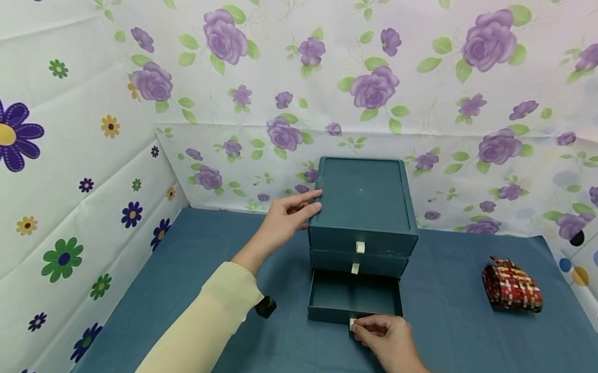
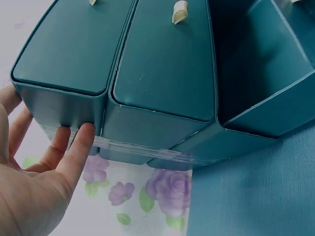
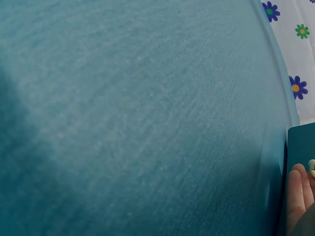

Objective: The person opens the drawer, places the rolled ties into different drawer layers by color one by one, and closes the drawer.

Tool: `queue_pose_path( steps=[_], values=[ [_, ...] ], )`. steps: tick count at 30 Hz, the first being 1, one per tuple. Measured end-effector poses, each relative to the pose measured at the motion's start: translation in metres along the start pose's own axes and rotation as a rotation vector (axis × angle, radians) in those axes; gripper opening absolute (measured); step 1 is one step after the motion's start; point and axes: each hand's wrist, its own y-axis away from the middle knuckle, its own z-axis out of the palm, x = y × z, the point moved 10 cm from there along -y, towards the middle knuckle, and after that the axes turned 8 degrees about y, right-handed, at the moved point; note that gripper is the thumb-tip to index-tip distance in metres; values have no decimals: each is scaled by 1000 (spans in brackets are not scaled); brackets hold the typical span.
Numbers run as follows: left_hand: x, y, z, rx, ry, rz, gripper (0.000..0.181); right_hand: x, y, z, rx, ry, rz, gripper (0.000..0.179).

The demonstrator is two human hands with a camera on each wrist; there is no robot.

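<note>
A dark teal chest of three small drawers [image 1: 365, 194] stands on the table against the back cloth. Its bottom drawer [image 1: 333, 315] is pulled out, and the bare inside shows; the upper two are closed. My right hand [image 1: 389, 343] pinches the cream pull tab [image 1: 352, 324] of that drawer between thumb and fingers. On the chest's left side rests my left hand [image 1: 284, 220], its fingertips touching the side wall near the top edge. In the left wrist view the left fingers [image 2: 78, 152] lie extended against the side, above a strip of clear tape.
A folded red plaid cloth item [image 1: 514, 285] lies at the right of the blue table [image 1: 455, 339]. Flower-printed cloth walls [image 1: 265, 78] close off the back and sides. A small black object [image 1: 265, 307] shows at the left sleeve's cuff.
</note>
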Motion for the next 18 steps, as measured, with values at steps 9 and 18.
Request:
queue_pose_path(
  steps=[9,18],
  values=[
    [1,1,2,-7,-12,-7,44,2,6,2,-4,18,0,17],
    [2,0,1,-9,-7,-2,44,2,8,2,-18,16,-4,20]
  ],
)
